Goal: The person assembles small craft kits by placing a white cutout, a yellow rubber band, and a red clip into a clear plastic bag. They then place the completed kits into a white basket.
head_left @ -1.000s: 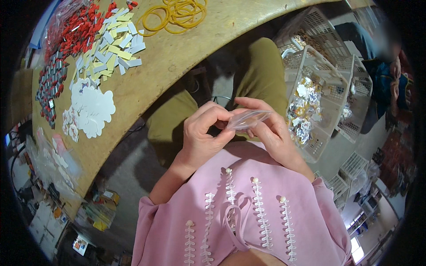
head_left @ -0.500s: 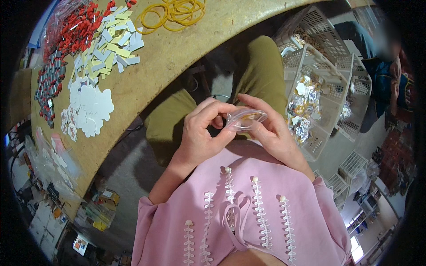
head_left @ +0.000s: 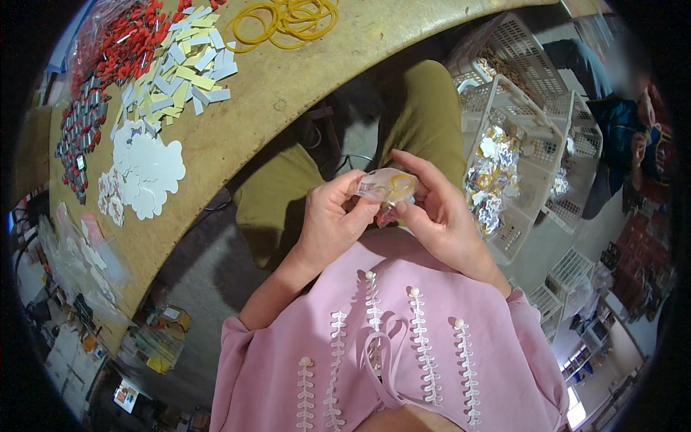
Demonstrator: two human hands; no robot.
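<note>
Above my lap, both hands hold a small clear plastic bag (head_left: 387, 187). A yellow loop shows through it, and a small red and dark piece (head_left: 387, 213) shows at its lower end. My left hand (head_left: 325, 222) pinches the bag's left side between thumb and fingers. My right hand (head_left: 440, 210) has its thumb on the lower right of the bag and its fingers curved behind; the forefinger sticks up off it. Part of the contents is hidden by the thumbs and by glare on the plastic.
On the curved table (head_left: 237, 137) at left lie yellow rings (head_left: 288, 21), white and pale yellow strips (head_left: 183, 72), white cutouts (head_left: 147, 173) and red and grey small parts (head_left: 83, 129). Plastic crates (head_left: 529, 173) with filled bags stand at right; a person (head_left: 626, 137) sits beyond them.
The bag has tilted between my hands, so its flat side now faces up and the red piece shows below. My left fingers have drawn closer together on its edge.
</note>
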